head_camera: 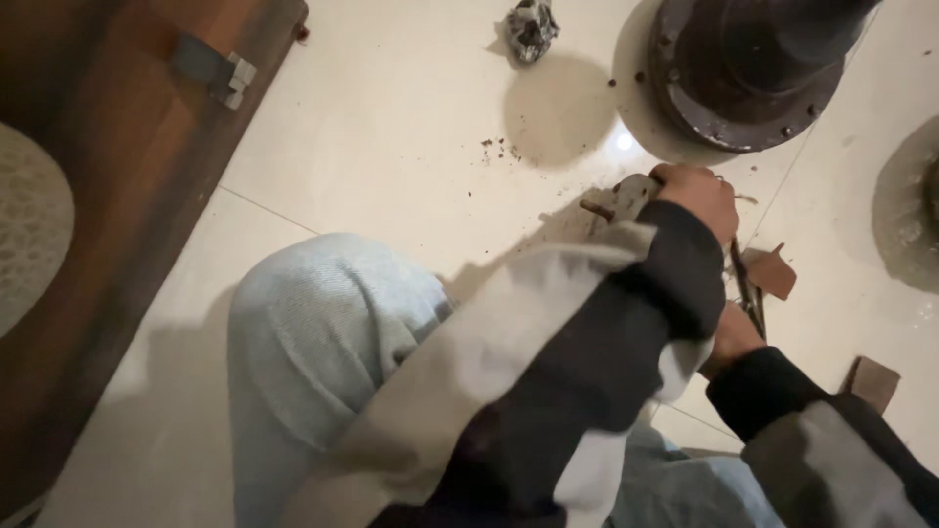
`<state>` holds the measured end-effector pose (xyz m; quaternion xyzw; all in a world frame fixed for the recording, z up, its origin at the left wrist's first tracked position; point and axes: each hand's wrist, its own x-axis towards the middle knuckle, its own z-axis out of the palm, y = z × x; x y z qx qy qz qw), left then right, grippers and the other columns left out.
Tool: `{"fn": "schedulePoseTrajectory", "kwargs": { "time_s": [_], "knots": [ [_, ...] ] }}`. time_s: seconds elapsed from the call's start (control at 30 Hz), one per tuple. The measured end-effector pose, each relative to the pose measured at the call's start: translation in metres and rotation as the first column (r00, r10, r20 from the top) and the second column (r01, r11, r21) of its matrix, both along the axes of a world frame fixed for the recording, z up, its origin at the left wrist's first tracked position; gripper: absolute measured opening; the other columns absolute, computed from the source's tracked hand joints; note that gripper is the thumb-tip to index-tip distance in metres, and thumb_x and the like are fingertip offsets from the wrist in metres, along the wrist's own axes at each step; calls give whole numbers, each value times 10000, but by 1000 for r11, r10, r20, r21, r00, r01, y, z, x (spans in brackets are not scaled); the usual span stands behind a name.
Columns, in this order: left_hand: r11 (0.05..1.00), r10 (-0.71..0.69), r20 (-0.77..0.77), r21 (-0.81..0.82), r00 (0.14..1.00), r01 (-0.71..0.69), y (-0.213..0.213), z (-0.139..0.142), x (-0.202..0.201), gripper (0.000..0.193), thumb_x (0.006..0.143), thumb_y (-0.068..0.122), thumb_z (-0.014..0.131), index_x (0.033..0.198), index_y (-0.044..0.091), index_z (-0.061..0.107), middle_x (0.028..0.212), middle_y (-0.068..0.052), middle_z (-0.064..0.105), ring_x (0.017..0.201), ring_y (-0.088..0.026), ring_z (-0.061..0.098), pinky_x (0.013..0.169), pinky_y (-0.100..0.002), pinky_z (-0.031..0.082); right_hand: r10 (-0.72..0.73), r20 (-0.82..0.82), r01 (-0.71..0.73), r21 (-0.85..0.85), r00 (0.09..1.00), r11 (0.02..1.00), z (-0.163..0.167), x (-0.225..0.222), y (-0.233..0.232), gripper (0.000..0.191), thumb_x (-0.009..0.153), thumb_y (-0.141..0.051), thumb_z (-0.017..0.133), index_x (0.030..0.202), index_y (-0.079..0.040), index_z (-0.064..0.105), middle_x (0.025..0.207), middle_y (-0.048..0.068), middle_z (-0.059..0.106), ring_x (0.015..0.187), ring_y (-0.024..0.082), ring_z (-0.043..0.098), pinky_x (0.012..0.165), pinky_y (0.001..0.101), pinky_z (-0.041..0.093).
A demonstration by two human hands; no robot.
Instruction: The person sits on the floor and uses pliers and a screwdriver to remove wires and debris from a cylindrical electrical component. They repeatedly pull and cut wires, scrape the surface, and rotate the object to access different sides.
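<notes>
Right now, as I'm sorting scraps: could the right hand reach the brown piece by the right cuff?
Probably yes. The right hand grips a thin tool, but bare tile lies between it and the brown piece.

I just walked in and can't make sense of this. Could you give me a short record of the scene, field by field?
Setting: pale tiled floor, person crouching
Left hand: gripping a flat metal piece with a rusty bolt
Right hand: mostly hidden by the left sleeve, on a thin dark tool
Nearby: round dark metal base, brown scraps, crumpled wad
Left edge: wooden board
</notes>
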<state>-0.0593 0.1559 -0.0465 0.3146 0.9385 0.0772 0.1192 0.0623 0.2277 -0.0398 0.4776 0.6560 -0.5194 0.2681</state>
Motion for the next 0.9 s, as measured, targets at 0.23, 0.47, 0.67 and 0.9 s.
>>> {"fn": "schedulePoseTrajectory", "kwargs": {
  "time_s": [0.23,0.47,0.67,0.9],
  "knots": [
    [950,-43,103,313,994,9,-37,-15,-7,322,957,271,531,1171,175,752,1216,-59,727,1180,-307,678,961,-524,551,-61,-39,59,-66,997,996,-27,16,-4,199,942,-216,615,818,-111,501,662,36,487,504,201,489,432,382,376],
    [886,231,-640,449,733,114,-113,-19,52,396,903,207,581,1274,70,608,1241,-191,617,1178,-374,607,1130,-513,444,-268,17,265,-219,963,939,-10,7,-48,222,934,-407,465,805,-229,503,568,43,382,411,214,360,383,385,264],
    [959,-75,-696,146,714,242,-149,6,50,382,944,228,726,1223,-1,602,1087,-195,616,954,-341,598,841,-467,478,-162,77,177,-271,984,946,18,20,-88,138,914,-268,598,873,-149,656,588,8,357,435,170,338,398,361,254],
    [942,-283,-268,105,921,320,-162,64,28,1040,359,431,955,1217,-18,574,1074,-195,639,936,-371,655,784,-460,531,-103,77,107,-42,992,993,1,16,-107,442,911,-432,668,830,-12,558,584,103,451,415,269,433,394,434,326]
  ]
}}
